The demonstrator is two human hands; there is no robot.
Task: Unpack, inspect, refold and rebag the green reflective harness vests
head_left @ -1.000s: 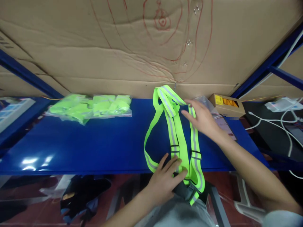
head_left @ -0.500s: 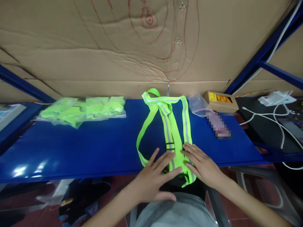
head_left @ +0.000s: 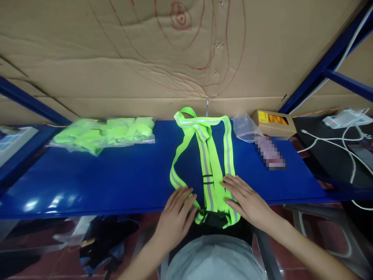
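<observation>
A neon-yellow reflective vest (head_left: 217, 171) of elastic straps with silver stripes lies on the blue table, its lower end hanging over the front edge. My left hand (head_left: 176, 216) rests on the left strap near that edge, fingers lying over it and slightly bent. Part of the strap is hidden beneath them. Flat on the right strap lies my right hand (head_left: 247, 200), fingers stretched out. Black sliders cross the middle strap, and a dark buckle (head_left: 201, 216) shows at the lower left end.
Clear bags of folded neon-yellow straps (head_left: 105, 134) lie at the back left. At the back right are an empty clear zip bag (head_left: 246, 128), an open cardboard box (head_left: 272, 123) and a blurred-out pink item (head_left: 270, 153). White cables (head_left: 329, 140) run over a black surface further right.
My left hand has moved left and down from the middle straps onto the left strap, which has turned its striped side up. My right hand stays nearly in place.
</observation>
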